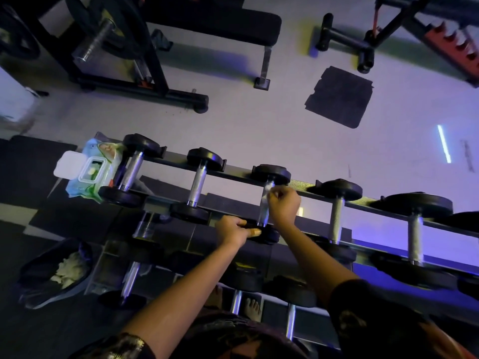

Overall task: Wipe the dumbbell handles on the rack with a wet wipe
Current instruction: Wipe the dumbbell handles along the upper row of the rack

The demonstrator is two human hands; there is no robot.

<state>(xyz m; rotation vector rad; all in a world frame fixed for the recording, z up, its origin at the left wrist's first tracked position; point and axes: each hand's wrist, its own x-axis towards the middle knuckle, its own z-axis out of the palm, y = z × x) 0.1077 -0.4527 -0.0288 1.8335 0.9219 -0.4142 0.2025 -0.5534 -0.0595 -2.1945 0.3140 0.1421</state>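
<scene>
A black dumbbell rack [233, 174] carries a top row of dumbbells with metal handles. My right hand [283, 204] is shut on a white wet wipe [269, 186], pressed against the handle [263, 211] of the third dumbbell from the left. My left hand [232, 231] grips the near black head [267, 234] of that same dumbbell. Other handles stand to the left [198, 183] and to the right [337, 218]. An open wet wipe pack [90, 172] lies at the rack's left end.
A dark bag [55, 273] holding crumpled white wipes sits on the floor at lower left. Lower rack tiers hold more dumbbells [291, 320]. A bench [215, 24] and weight stands are across the floor. My bare feet [252, 308] show under the rack.
</scene>
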